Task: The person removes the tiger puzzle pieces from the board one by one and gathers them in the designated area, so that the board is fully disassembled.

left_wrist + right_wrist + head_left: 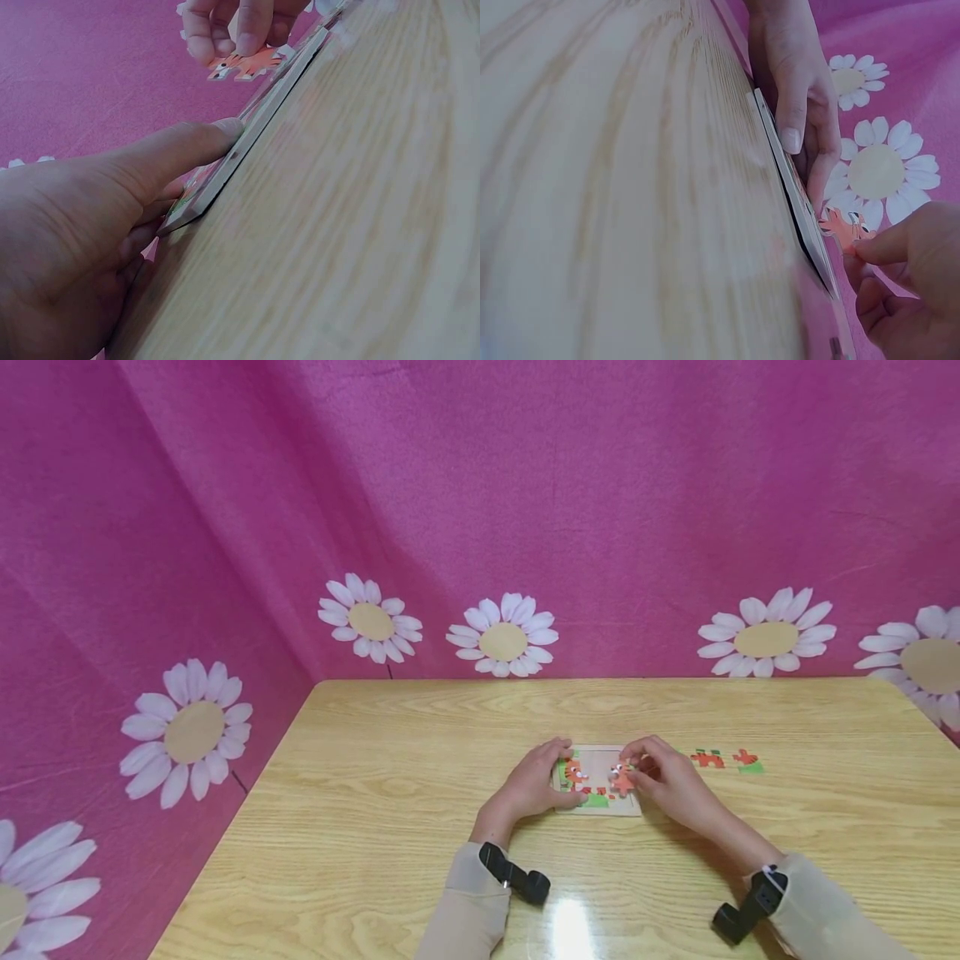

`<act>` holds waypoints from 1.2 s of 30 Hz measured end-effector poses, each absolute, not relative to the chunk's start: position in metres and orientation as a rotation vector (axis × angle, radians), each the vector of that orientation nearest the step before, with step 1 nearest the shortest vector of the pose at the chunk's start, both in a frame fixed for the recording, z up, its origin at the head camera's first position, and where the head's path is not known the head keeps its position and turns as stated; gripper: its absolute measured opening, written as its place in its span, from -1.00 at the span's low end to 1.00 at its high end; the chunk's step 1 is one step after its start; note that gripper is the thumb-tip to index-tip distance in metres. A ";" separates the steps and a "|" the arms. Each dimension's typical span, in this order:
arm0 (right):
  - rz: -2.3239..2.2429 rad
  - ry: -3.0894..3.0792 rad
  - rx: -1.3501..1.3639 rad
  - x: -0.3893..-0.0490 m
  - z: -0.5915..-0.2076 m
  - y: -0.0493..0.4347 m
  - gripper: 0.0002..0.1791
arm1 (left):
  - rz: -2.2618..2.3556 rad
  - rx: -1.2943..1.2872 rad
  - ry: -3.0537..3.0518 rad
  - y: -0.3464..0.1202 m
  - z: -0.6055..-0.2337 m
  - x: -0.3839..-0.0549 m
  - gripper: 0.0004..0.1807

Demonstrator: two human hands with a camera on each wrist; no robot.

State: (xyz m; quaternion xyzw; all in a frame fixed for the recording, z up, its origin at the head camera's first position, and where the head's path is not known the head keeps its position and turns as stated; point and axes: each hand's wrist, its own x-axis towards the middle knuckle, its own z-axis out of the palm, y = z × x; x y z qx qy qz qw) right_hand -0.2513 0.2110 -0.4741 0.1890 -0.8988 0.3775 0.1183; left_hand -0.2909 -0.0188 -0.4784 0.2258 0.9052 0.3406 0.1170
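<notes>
A shallow wooden jigsaw puzzle board (633, 807) lies on the table, with orange-and-green picture pieces fitted along its left and near sides. My left hand (528, 783) holds the board by its left end, the thumb on the near rim and the fingers round toward the far corner. Between thumb and fingers, my right hand (678, 785) pinches an orange puzzle piece (622, 781) with part of an animal face on it. In the left wrist view this piece (247, 64) is tilted, over the board's right part. Bare wood shows in the board's upper middle.
To the right of the board lie loose puzzle pieces, an orange-and-green group (707, 760) and another piece (747, 760) farther right. The wood-grain table (360, 827) runs back to a pink curtain (600, 527) printed with daisies. Each wrist wears a black camera.
</notes>
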 end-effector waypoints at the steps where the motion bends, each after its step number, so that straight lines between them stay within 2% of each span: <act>1: 1.102 -2.625 0.552 -0.251 -0.474 0.212 -0.71 | 0.997 0.663 2.649 -0.019 -0.478 -0.291 -0.27; 36: 1.045 -2.562 0.536 -0.235 -0.475 0.253 -0.70 | 1.004 0.698 2.648 -0.020 -0.480 -0.291 -0.27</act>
